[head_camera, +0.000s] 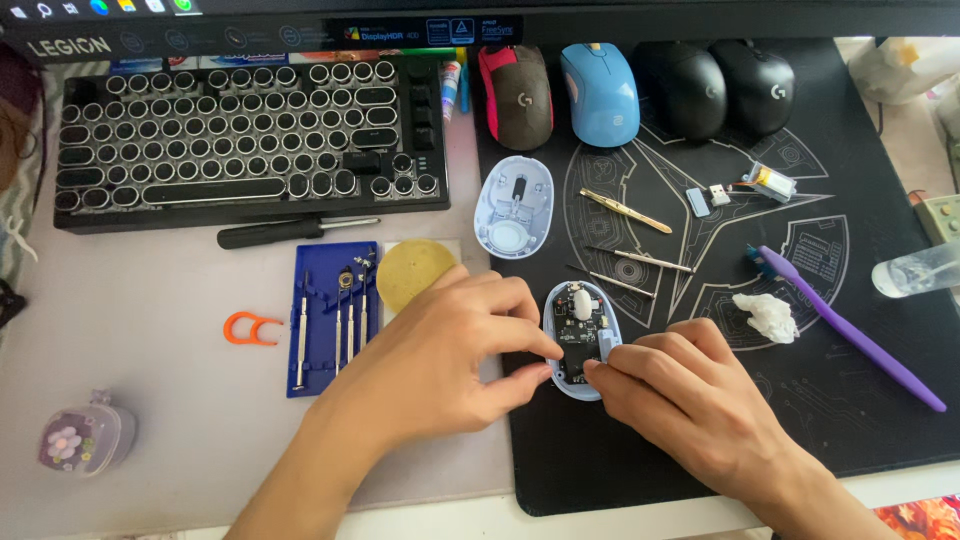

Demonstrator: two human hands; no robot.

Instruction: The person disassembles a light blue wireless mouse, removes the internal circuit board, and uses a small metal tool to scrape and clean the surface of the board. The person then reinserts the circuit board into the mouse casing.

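Observation:
An opened light-blue computer mouse base (579, 338) with a black circuit board and white scroll wheel lies on the black desk mat (800, 430). My left hand (440, 350) pinches its left side with thumb and fingers. My right hand (680, 385) touches its lower right edge with the fingertips. The mouse's removed top shell (513, 206), pale blue, lies inside-up farther back on the mat.
A black round-key keyboard (250, 135) sits back left, with a black screwdriver (290, 232) before it. A blue tool tray (333, 315), yellow disc (412, 268), orange clip (250, 328), several mice (600, 92), gold tweezers (625, 210), purple toothbrush (850, 325), crumpled tissue (766, 315).

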